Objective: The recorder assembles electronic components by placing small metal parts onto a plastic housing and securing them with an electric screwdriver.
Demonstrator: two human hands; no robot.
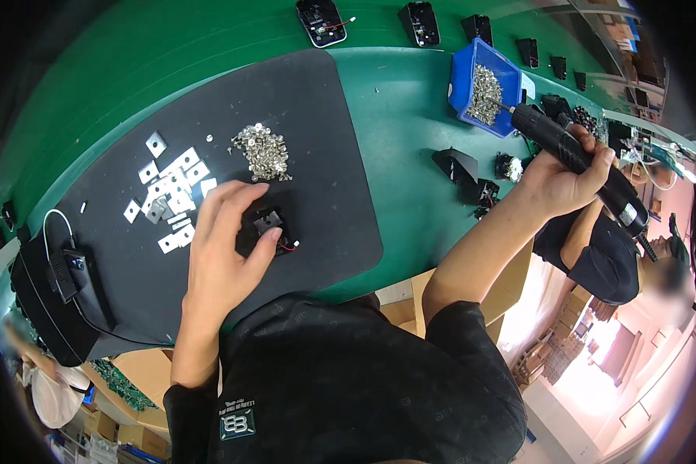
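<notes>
Left hand (226, 243): fingers spread, thumb at small black part (267, 220) | Part: on dark mat (328, 116), toward desk's (402, 97) near edge | Right hand (566, 179): fingers wrap black electric screwdriver (550, 135) | Part seems light, stiff; best held by sides, off wires (288, 247)

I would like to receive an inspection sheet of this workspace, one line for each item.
Surface: dark mat on a green table.
Job's things: black part, screw pile, pale plates, electric screwdriver, blue bin holding screws.
Clutter: black housing and small parts right of the mat.
Hands: left hand spread around the black part, thumb seemingly touching it; right hand grips the screwdriver, bit toward the bin, contact unclear.
Cables: white cable by a black device at left; short red lead beside the black part.
Surroundings: row of black units beyond the mat; another person at right.
</notes>
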